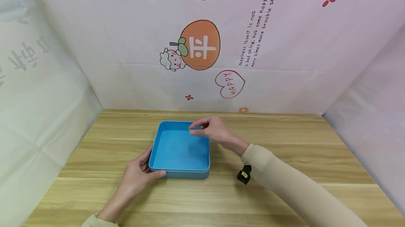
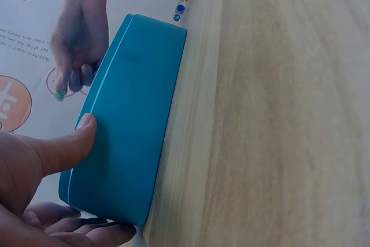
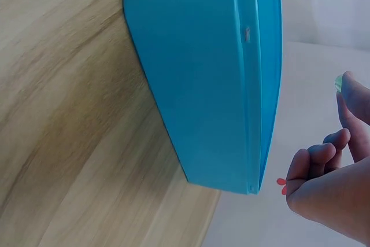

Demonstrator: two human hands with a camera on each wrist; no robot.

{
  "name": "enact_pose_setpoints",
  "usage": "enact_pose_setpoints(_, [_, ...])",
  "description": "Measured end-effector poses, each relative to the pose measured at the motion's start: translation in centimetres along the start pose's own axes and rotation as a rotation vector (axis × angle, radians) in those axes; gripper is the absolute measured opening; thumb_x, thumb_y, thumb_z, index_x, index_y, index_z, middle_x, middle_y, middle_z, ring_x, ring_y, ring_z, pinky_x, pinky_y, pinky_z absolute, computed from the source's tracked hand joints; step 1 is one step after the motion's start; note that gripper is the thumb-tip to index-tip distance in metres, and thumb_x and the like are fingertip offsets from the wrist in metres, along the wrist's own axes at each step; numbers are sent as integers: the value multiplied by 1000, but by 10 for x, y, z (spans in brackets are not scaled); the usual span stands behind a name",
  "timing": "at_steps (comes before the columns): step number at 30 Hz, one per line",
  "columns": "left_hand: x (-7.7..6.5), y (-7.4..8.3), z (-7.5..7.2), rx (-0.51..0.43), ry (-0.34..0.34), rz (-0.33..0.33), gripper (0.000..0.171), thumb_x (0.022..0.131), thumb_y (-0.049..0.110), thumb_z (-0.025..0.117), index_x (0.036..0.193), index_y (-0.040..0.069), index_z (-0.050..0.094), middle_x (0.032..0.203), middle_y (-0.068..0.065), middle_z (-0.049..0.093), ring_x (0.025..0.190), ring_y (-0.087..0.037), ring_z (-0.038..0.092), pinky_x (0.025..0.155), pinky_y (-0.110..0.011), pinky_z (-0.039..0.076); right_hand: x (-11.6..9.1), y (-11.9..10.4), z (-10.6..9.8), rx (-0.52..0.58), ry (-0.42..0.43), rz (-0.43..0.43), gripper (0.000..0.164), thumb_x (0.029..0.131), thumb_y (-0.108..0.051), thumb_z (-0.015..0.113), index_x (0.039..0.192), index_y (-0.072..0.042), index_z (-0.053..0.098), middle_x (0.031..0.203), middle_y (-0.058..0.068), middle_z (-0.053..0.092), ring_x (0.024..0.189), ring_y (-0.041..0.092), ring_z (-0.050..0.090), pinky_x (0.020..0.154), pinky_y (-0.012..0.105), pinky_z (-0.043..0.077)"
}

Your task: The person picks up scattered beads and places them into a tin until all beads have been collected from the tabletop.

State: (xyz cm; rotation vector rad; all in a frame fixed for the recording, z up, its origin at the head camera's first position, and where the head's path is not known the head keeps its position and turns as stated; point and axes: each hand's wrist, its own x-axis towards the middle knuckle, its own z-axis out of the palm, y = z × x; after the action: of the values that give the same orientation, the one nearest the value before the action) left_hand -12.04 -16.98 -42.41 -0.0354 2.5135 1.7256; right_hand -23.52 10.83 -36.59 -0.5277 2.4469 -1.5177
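A square blue plastic box (image 1: 183, 149), with its top uncovered, stands on the wooden table. My left hand (image 1: 135, 177) grips its near left corner, thumb (image 2: 72, 146) on the front wall and the other fingers along the left side and low edge. Above the box's far right part, my right hand (image 1: 215, 130) pinches a small green translucent marble (image 3: 339, 83) between thumb and forefinger. The other fingers of that hand are curled in. The marble (image 2: 60, 95) is also seen in the left wrist view, apart from the box.
Three small coloured marbles (image 2: 180, 8) lie on the table beyond the box in the left wrist view. A black wrist camera (image 1: 244, 175) hangs by the right sleeve (image 1: 284, 181). A printed white cloth (image 1: 142, 44) rises behind the wooden table (image 1: 284, 149).
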Motion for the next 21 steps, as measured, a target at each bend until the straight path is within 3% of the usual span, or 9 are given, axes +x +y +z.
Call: enact_pose_setpoints(21, [1,-2,-1,21,2,12,101,84,15,93,163,-4,32,164,-26,35,145,-42,42,110,-48,46,11,-3,26,-4,-6,9,11,95,-15,83,104,-9,85,86,5,64,79,22,51,66,29,38])
